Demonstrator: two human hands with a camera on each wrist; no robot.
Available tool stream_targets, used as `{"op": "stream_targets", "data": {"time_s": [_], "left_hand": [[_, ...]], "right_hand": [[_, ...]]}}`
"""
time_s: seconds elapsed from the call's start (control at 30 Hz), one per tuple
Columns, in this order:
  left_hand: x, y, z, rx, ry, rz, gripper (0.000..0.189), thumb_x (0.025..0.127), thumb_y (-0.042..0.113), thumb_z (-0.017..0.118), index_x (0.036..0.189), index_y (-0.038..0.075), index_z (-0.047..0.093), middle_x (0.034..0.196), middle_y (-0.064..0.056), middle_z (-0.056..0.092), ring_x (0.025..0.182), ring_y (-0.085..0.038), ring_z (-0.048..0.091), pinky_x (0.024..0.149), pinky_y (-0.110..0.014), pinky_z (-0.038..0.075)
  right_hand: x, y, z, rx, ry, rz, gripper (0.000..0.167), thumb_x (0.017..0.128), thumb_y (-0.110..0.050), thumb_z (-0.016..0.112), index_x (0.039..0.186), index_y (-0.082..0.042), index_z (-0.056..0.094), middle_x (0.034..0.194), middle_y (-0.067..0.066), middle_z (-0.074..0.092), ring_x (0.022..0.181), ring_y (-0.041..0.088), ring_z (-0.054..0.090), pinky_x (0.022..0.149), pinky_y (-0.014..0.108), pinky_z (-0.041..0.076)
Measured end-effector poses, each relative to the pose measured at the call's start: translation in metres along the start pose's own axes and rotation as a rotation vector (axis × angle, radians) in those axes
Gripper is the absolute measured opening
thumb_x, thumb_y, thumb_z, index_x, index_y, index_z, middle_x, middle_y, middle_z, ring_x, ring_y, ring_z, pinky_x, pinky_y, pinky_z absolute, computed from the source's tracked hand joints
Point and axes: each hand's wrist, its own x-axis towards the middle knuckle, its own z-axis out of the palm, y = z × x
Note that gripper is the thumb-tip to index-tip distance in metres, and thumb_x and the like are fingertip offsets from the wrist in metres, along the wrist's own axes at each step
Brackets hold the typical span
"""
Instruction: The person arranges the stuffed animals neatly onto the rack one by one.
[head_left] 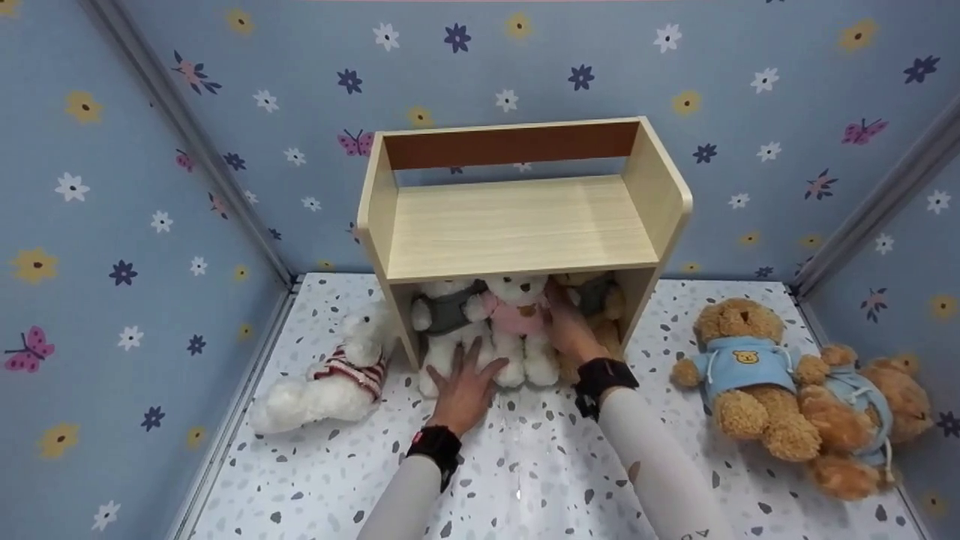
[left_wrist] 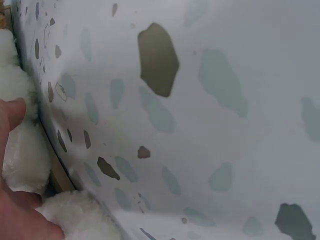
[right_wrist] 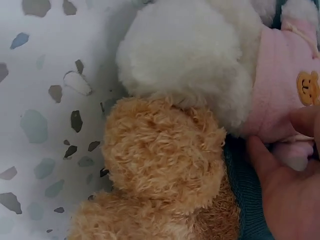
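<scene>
My left hand [head_left: 463, 394] lies with spread fingers across the legs of a white teddy bear [head_left: 448, 341] in a dark grey top, inside the shelf's lower compartment. White fur shows beside that hand in the left wrist view. Beside it sits a white teddy bear [head_left: 520, 319] in a pink shirt. My right hand [head_left: 571, 330] reaches between this bear and a brown teddy bear [head_left: 600, 296] in a dark green top. In the right wrist view, its fingers [right_wrist: 262, 155] touch the pink shirt around the bear's small paw [right_wrist: 292, 156]. The shelf board hides the bears' upper heads.
The wooden shelf [head_left: 517, 225] stands against the flowered back wall. A white plush toy [head_left: 330, 386] in a striped top leans at its left side. Two brown teddy bears, one in a blue hoodie [head_left: 750, 371], the other in a light blue top [head_left: 862, 409], lie at the right.
</scene>
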Motion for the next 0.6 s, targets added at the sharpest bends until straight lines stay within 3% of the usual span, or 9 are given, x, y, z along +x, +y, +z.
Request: {"op": "stream_targets", "data": {"time_s": [0.07,0.13,0.2,0.27,0.33,0.43,0.5,0.6], "left_hand": [[0.001,0.000,0.000,-0.004,-0.011,-0.013,0.053,0.099,0.031,0.071,0.148,0.039,0.054,0.168,-0.016,0.028,0.146,-0.056,0.029,0.093,-0.093,0.020],[0.001,0.000,0.001,-0.015,-0.021,-0.035,0.053,0.098,0.037,0.070,0.148,0.040,0.054,0.168,-0.014,0.027,0.148,-0.054,0.028,0.095,-0.093,0.017],[0.002,0.002,0.003,-0.033,-0.011,-0.054,0.052,0.097,0.041,0.071,0.146,0.039,0.056,0.168,-0.014,0.028,0.148,-0.055,0.028,0.096,-0.093,0.015],[0.003,0.003,0.003,-0.036,0.005,-0.071,0.048,0.097,0.041,0.070,0.144,0.038,0.058,0.167,-0.015,0.030,0.147,-0.055,0.029,0.096,-0.093,0.014],[0.004,0.003,0.004,-0.032,0.032,-0.083,0.043,0.098,0.039,0.070,0.139,0.037,0.061,0.165,-0.015,0.033,0.145,-0.055,0.033,0.095,-0.093,0.016],[0.005,0.005,0.004,-0.031,0.066,-0.090,0.034,0.099,0.032,0.069,0.132,0.035,0.064,0.163,-0.015,0.037,0.142,-0.055,0.038,0.093,-0.093,0.019],[0.006,0.005,0.004,-0.039,0.077,-0.082,0.031,0.100,0.028,0.069,0.130,0.033,0.065,0.162,-0.015,0.039,0.141,-0.055,0.039,0.092,-0.093,0.020],[0.006,0.004,0.004,-0.056,0.058,-0.068,0.034,0.100,0.017,0.067,0.130,0.032,0.065,0.163,-0.015,0.037,0.142,-0.056,0.038,0.091,-0.094,0.019]], "right_hand": [[-0.010,0.001,0.002,-0.100,0.090,-0.026,0.062,0.109,-0.009,0.045,0.166,-0.011,0.020,0.164,0.018,0.034,0.135,0.037,0.053,0.103,0.048,0.051],[-0.023,0.004,0.005,-0.197,0.217,-0.073,0.056,0.106,-0.007,0.053,0.160,-0.008,0.036,0.154,0.019,0.046,0.112,0.039,0.066,0.084,0.049,0.059],[-0.038,0.008,0.010,-0.292,0.339,-0.149,0.042,0.102,-0.008,0.063,0.142,-0.002,0.055,0.137,0.021,0.057,0.092,0.038,0.068,0.070,0.049,0.059],[-0.052,0.011,0.016,-0.376,0.410,-0.253,0.030,0.096,-0.015,0.075,0.120,0.000,0.065,0.117,0.020,0.062,0.082,0.037,0.065,0.063,0.048,0.057],[-0.063,0.014,0.022,-0.478,0.427,-0.359,0.035,0.087,-0.029,0.085,0.102,-0.003,0.067,0.100,0.016,0.063,0.078,0.034,0.062,0.060,0.046,0.053],[-0.074,0.018,0.030,-0.614,0.388,-0.470,0.045,0.074,-0.044,0.092,0.092,-0.010,0.069,0.088,0.010,0.064,0.077,0.033,0.061,0.061,0.044,0.049],[-0.078,0.021,0.034,-0.656,0.358,-0.488,0.043,0.070,-0.040,0.095,0.091,-0.012,0.070,0.087,0.008,0.066,0.080,0.033,0.062,0.064,0.043,0.048],[-0.079,0.025,0.038,-0.681,0.327,-0.451,0.037,0.070,-0.027,0.095,0.095,-0.013,0.072,0.090,0.007,0.067,0.084,0.034,0.063,0.067,0.044,0.047]]}}
